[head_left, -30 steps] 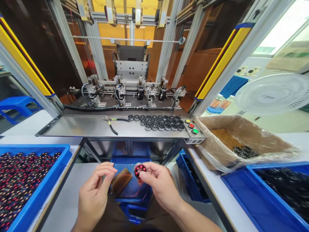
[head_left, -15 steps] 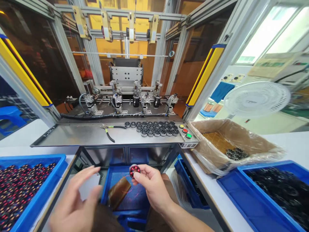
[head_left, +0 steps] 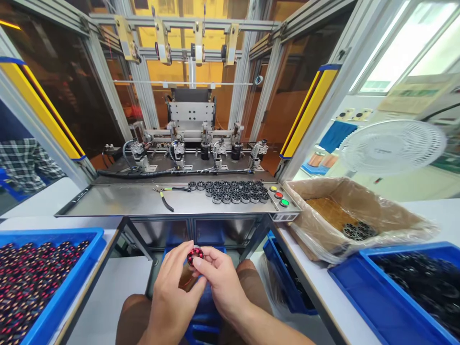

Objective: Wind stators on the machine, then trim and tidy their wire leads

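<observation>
Red-and-black part [head_left: 193, 252], round and metal-rimmed, sits pinched in my right hand [head_left: 225, 279]. My left hand [head_left: 177, 282] has moved in beside it, fingers curved; whether they grip, I can't tell.

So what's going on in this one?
A person's right hand grips a small round red-and-black part above their lap. The left hand is right beside it; contact is unclear. Ahead, pliers and rows of black parts sit on a metal tray. A blue bin of reddish parts stands at left.
</observation>
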A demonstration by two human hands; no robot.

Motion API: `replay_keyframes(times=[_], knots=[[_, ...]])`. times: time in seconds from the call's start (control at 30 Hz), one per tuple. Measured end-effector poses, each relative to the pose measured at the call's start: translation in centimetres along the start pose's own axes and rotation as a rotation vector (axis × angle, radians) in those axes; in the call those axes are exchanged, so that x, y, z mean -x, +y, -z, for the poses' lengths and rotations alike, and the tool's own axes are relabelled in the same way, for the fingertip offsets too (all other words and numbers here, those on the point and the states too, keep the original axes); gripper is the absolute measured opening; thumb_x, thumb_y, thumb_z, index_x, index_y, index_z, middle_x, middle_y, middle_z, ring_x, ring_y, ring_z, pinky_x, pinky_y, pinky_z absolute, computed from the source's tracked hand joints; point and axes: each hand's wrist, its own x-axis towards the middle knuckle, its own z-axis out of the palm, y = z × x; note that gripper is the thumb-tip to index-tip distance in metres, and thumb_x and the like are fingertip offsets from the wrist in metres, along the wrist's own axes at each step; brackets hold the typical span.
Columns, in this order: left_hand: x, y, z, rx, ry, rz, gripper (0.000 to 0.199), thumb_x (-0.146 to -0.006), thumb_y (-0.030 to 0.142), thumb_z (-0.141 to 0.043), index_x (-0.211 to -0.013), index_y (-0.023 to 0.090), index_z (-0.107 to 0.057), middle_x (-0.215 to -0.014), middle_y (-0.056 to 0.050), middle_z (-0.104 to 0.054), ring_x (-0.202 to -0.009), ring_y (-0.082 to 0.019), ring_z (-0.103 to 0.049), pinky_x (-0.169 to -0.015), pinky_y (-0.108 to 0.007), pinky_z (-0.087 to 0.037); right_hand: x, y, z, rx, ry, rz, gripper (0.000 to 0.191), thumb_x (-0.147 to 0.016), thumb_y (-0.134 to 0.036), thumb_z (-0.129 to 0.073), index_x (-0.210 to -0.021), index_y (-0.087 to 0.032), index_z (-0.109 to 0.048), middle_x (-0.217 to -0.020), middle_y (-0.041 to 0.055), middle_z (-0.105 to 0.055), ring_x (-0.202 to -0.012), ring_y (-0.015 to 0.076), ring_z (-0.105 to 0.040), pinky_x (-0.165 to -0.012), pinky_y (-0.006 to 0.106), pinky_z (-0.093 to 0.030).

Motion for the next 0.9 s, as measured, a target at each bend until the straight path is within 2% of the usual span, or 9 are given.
replay_keyframes(times=[0.17, 0.4, 0.47, 0.53, 0.6, 0.67, 0.8, 0.9], knots=[[0.3, 0.1, -0.5, -0.023, 0.122, 0.045, 0.031, -0.086, 0.029, -0.06, -0.115, 0.018, -0.068, -0.112, -0.012, -0.076, -0.101, -0.025, -0.074, -0.086, -0.037, -0.063, 0.2, 0.4, -0.8, -0.023, -0.004, -0.003, 0.04, -0.062, -0.044, -0.089, -0.086, -0.015, -0.075, -0.078, 0.0028, -0.07, -0.072, 0.0141, -0.059, -0.075, 0.028, -0.048], [0.6, -0.7, 0.1, 0.041, 0.101, 0.145, 0.035, -0.084, 0.029, -0.065, -0.118, 0.021, -0.069, -0.104, -0.007, -0.079, -0.092, -0.023, -0.077, -0.084, -0.034, -0.064, 0.4, 0.3, -1.0, -0.042, -0.065, -0.024, 0.04, -0.064, -0.046, -0.088, -0.085, -0.014, -0.074, -0.08, 0.0041, -0.07, -0.077, 0.0162, -0.063, -0.081, 0.03, -0.049], [0.6, -1.0, 0.6, 0.096, 0.093, 0.146, 0.036, -0.083, 0.031, -0.068, -0.118, 0.022, -0.069, -0.106, -0.006, -0.079, -0.092, -0.022, -0.077, -0.086, -0.031, -0.064, 0.6, -0.1, -0.6, 0.026, -0.068, 0.006, 0.044, -0.065, -0.049, -0.086, -0.091, -0.015, -0.072, -0.086, 0.0055, -0.071, -0.082, 0.0181, -0.064, -0.084, 0.032, -0.049], [0.8, -1.1, 1.3, 0.157, 0.074, 0.123, 0.036, -0.082, 0.031, -0.072, -0.118, 0.024, -0.069, -0.109, -0.004, -0.079, -0.095, -0.02, -0.077, -0.089, -0.027, -0.062, 1.0, -0.7, 0.0, 0.152, -0.036, 0.102, 0.046, -0.065, -0.049, -0.086, -0.094, -0.017, -0.07, -0.089, 0.005, -0.07, -0.085, 0.019, -0.063, -0.084, 0.032, -0.049], [1.0, -1.1, 2.1, 0.199, 0.055, 0.093, 0.035, -0.082, 0.028, -0.073, -0.116, 0.025, -0.07, -0.111, -0.003, -0.078, -0.097, -0.018, -0.076, -0.092, -0.024, -0.061, 1.5, -1.5, 0.3, 0.302, -0.024, 0.221, 0.041, -0.065, -0.047, -0.086, -0.088, -0.019, -0.067, -0.083, 0.002, -0.066, -0.08, 0.0172, -0.059, -0.078, 0.03, -0.047], [1.2, -1.0, 2.7, 0.234, 0.039, 0.067, 0.035, -0.081, 0.024, -0.074, -0.116, 0.026, -0.071, -0.112, -0.003, -0.078, -0.099, -0.018, -0.076, -0.093, -0.023, -0.06, 2.1, -2.1, 0.4, 0.429, -0.07, 0.3, 0.034, -0.067, -0.045, -0.084, -0.077, -0.02, -0.063, -0.076, -0.0005, -0.061, -0.073, 0.015, -0.054, -0.072, 0.028, -0.044], [1.6, -0.4, 3.5, 0.34, 0.026, 0.061, 0.035, -0.079, 0.019, -0.076, -0.113, 0.026, -0.073, -0.109, -0.004, -0.078, -0.099, -0.02, -0.076, -0.087, -0.023, -0.063, 3.2, -2.9, -0.1, 0.523, -0.185, 0.307, 0.028, -0.08, -0.04, -0.075, -0.068, -0.02, -0.059, -0.074, 0.0003, -0.059, -0.072, 0.0149, -0.053, -0.071, 0.029, -0.042], [1.8, 0.0, 3.6, 0.462, 0.025, 0.147, 0.033, -0.077, 0.016, -0.076, -0.108, 0.027, -0.076, -0.107, -0.004, -0.079, -0.096, -0.022, -0.077, -0.081, -0.024, -0.065, 3.5, -2.8, -0.1, 0.473, -0.184, 0.289, 0.028, -0.085, -0.041, -0.071, -0.069, -0.02, -0.06, -0.072, 0.0002, -0.057, -0.07, 0.0151, -0.052, -0.071, 0.029, -0.043]])
